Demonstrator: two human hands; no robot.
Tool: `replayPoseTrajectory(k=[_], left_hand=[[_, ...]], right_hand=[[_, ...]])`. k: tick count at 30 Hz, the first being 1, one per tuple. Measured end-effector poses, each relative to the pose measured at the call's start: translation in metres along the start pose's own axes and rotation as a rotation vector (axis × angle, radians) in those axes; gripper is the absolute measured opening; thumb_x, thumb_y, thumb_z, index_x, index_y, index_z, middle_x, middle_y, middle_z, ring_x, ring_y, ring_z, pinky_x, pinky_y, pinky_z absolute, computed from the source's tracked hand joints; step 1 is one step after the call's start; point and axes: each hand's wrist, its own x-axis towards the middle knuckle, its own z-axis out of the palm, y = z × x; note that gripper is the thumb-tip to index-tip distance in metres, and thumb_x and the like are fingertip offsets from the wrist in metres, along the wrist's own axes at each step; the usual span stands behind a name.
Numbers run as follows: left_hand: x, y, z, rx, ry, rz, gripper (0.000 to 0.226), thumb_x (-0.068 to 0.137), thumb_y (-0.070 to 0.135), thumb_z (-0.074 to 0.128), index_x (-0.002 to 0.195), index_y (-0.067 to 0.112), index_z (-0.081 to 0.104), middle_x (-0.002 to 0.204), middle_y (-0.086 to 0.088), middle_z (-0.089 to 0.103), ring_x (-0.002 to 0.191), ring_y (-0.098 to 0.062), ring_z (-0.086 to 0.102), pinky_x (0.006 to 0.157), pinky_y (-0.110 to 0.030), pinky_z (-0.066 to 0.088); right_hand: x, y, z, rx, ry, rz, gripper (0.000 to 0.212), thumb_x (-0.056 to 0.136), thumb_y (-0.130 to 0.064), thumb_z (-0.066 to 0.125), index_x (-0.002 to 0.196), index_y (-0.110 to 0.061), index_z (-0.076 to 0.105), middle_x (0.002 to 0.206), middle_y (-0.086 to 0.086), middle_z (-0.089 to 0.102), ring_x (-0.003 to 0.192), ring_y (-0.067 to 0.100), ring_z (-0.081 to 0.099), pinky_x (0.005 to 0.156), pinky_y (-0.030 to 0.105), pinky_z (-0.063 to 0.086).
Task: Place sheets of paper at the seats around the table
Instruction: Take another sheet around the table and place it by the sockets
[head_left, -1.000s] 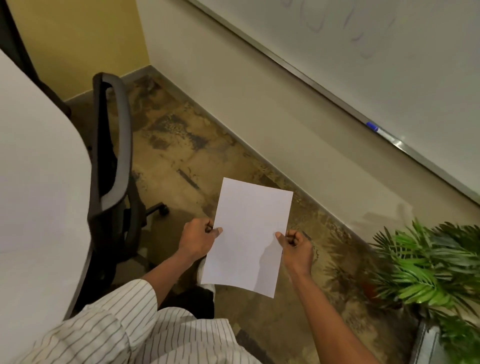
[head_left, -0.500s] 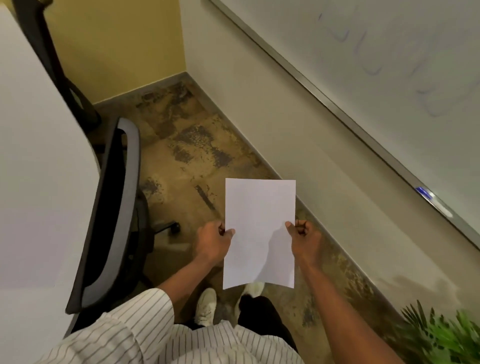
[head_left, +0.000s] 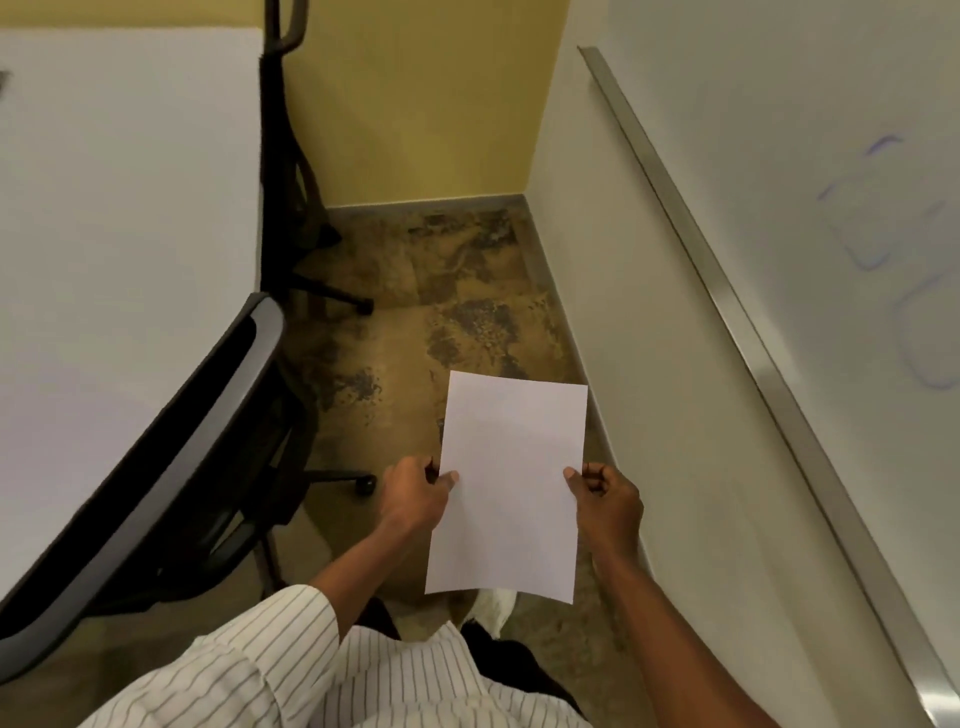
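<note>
We see a white sheet of paper (head_left: 511, 483) held in the air in front of the body, at about 5 o'clock from the middle of the view, over the mottled brown floor (head_left: 441, 322). The left hand (head_left: 415, 496) pinches the left edge of the sheet, thumb on top, and the right hand (head_left: 605, 496) pinches the right edge in the same way; so each grip is closed on the paper. The sheet is upright in portrait position and its lower edge bends a little.

At 9 o'clock lies the white counter (head_left: 124, 208), well apart from the sheet. A black office chair (head_left: 171, 467) with a grey frame stands against the edge of the counter at 8 o'clock. Another chair (head_left: 283, 156) stands at 11 o'clock. At 3 o'clock a whiteboard (head_left: 805, 156) hangs on the wall, with faint marks, perhaps old writing. A striped sleeve (head_left: 249, 660) covers the left arm.
</note>
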Motion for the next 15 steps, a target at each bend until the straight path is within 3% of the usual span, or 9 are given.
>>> replayPoseTrajectory(k=[6, 10, 15], left_hand=[[0.031, 0.050, 0.016, -0.079, 0.072, -0.036, 0.018, 0.103, 0.031, 0.068, 0.104, 0.014, 0.072, 0.102, 0.001, 0.073, 0.091, -0.020, 0.072, 0.082, -0.038, 0.063], [0.061, 0.083, 0.013, -0.117, 0.130, -0.025, 0.015, 0.102, 0.030, 0.070, 0.095, 0.017, 0.071, 0.097, 0.001, 0.074, 0.084, -0.016, 0.071, 0.067, -0.026, 0.058], [0.114, 0.115, 0.004, -0.127, 0.157, -0.009, 0.019, 0.099, 0.033, 0.073, 0.098, 0.014, 0.074, 0.096, 0.002, 0.075, 0.087, -0.019, 0.073, 0.083, -0.039, 0.065]], right_hand=[[0.088, -0.042, -0.019, -0.032, -0.075, -0.113, 0.008, 0.096, -0.026, 0.081, 0.094, -0.018, 0.078, 0.085, -0.006, 0.076, 0.083, 0.016, 0.072, 0.079, 0.035, 0.059], [0.135, -0.067, -0.016, -0.015, -0.109, -0.140, 0.008, 0.095, -0.026, 0.081, 0.093, -0.019, 0.078, 0.086, -0.005, 0.077, 0.083, 0.016, 0.073, 0.071, 0.026, 0.055], [0.190, -0.100, 0.004, -0.017, -0.144, -0.152, 0.008, 0.095, -0.025, 0.082, 0.091, -0.020, 0.076, 0.086, -0.004, 0.077, 0.083, 0.015, 0.073, 0.073, 0.027, 0.055]])
